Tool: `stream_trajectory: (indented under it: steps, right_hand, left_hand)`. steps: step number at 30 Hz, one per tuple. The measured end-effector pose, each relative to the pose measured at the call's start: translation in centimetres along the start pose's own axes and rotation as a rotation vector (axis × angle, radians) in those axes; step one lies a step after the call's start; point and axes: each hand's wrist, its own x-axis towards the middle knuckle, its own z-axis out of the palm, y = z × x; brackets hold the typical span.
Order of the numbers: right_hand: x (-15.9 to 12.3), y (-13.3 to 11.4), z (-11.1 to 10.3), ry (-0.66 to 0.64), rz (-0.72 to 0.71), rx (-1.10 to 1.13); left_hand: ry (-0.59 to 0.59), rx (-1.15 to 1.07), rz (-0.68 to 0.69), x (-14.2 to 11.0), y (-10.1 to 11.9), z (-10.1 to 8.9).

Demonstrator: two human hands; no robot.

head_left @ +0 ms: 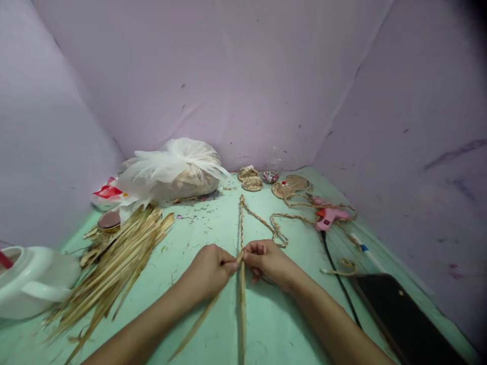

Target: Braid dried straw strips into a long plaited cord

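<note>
Both hands meet at the lower end of a braided cord (241, 223) made of dried plant fibre. My left hand (213, 268) is closed, its thumb and fingers pinching a fibre strip (198, 324) whose tail hangs toward me. My right hand (268, 261) pinches the fibre where the braid ends, its other fingers curled. Between the hands a long loose strand (242, 309) runs straight down to the near edge. From the top of the braid, more plaited cord bends off to the right.
To the left lie a heap of dried strips (122, 258), a white pitcher (38, 281) and a tied plastic bag (178, 170). On the right are a pink glue gun (330, 218) and a dark phone (403, 314). Coiled fibre pieces (251, 180) and a bead container (271, 176) stand by the back wall.
</note>
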Motion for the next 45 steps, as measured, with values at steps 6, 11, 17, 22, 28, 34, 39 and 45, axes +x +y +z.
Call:
stream_trajectory:
  steps: [6,11,17,22,28,34,39,45]
  right_hand:
    - [-0.2,-0.2,0.1,0.011,-0.013,0.033]
    - [0.0,-0.2,0.5,0.054,0.006,0.003]
    - [0.2,0.1,1.0,0.106,0.030,0.019]
    - [0.0,-0.3,1.0,0.111,0.054,0.057]
    - [-0.4,-0.9,0.9,0.086,0.075,0.120]
    - [-0.2,-0.4,1.0,0.055,0.034,0.126]
    - [0.1,0.0,0.9,0.078,0.001,0.079]
    - [-0.1,0.1,0.9,0.120,-0.025,-0.014]
  left_hand:
    - [-0.049,-0.135,-0.087,0.6,-0.3,0.2]
    - [-0.025,-0.298,-0.232,1.0,0.6,0.3]
    - [0.057,-0.345,-0.321,0.7,1.6,1.8]
    - [0.139,-0.208,-0.202,1.2,-0.2,2.3]
    - [0.224,-0.171,-0.092,1.4,-1.2,2.2]
    - [0.030,-0.478,-0.256,0.8,1.0,2.5]
    - [-0.004,-0.511,-0.262,1.1,0.4,2.5]
    - [-0.059,-0.526,-0.235,1.0,0.2,1.6]
